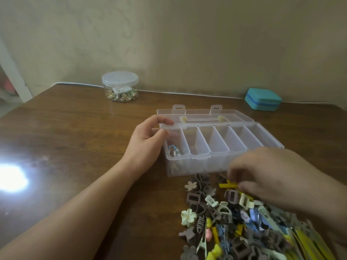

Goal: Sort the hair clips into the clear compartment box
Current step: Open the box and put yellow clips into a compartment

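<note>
The clear compartment box (197, 162) stands open on the brown table, its lid (204, 114) folded back. A few small clips (173, 150) lie in its leftmost compartment; the other compartments look bare. My left hand (148, 139) rests on the box's left rear corner, thumb and fingers on the rim. A heap of hair clips (234, 222) in brown, cream, blue and yellow lies in front of the box. My right hand (266, 177), blurred, is over the heap's far edge, fingertips pinching a yellow clip (228, 185).
A round clear jar (120, 87) with small gold pieces stands at the table's back left. A teal case (262, 99) sits at the back right near the wall. Light glares on the table (75, 128) at the left.
</note>
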Demonstrator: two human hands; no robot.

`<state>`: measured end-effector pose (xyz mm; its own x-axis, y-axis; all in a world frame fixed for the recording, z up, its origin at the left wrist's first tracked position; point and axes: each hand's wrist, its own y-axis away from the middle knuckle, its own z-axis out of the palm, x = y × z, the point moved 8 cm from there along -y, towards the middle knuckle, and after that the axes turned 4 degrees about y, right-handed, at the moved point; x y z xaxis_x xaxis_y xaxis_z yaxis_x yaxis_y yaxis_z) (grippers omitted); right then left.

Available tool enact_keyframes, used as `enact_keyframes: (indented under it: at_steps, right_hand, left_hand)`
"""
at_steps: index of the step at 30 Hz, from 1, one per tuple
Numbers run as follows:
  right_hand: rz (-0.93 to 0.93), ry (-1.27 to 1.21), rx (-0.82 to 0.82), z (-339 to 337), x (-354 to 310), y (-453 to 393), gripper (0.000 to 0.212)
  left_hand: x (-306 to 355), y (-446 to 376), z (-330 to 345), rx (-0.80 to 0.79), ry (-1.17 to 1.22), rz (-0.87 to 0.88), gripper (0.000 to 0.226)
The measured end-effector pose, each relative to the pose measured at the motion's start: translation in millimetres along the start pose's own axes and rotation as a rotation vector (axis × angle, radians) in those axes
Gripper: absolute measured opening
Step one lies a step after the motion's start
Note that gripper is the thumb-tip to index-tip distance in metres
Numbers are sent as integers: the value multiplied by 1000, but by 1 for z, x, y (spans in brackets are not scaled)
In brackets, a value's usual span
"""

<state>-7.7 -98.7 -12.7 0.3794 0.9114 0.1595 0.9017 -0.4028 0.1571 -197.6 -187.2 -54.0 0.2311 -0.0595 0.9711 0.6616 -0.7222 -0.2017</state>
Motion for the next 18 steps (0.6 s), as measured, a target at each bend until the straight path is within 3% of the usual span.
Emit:
enact_keyframes:
  at_steps: [4, 8, 13, 18]
  right_hand:
    - [32, -122, 90, -26, 7, 1, 22]
    - [21, -72, 63, -15, 0, -2, 11]
    - [56, 15, 51, -7, 0, 3, 37]
    - [13, 54, 66, 5, -7, -7, 36]
  left_hand:
    - [1, 1, -1, -1, -6, 0, 29]
    - [0, 1, -1, 0, -10, -7, 30]
    - [-1, 1, -1, -2, -16, -9, 28]
    - [-3, 0, 0, -8, -9, -19, 27]
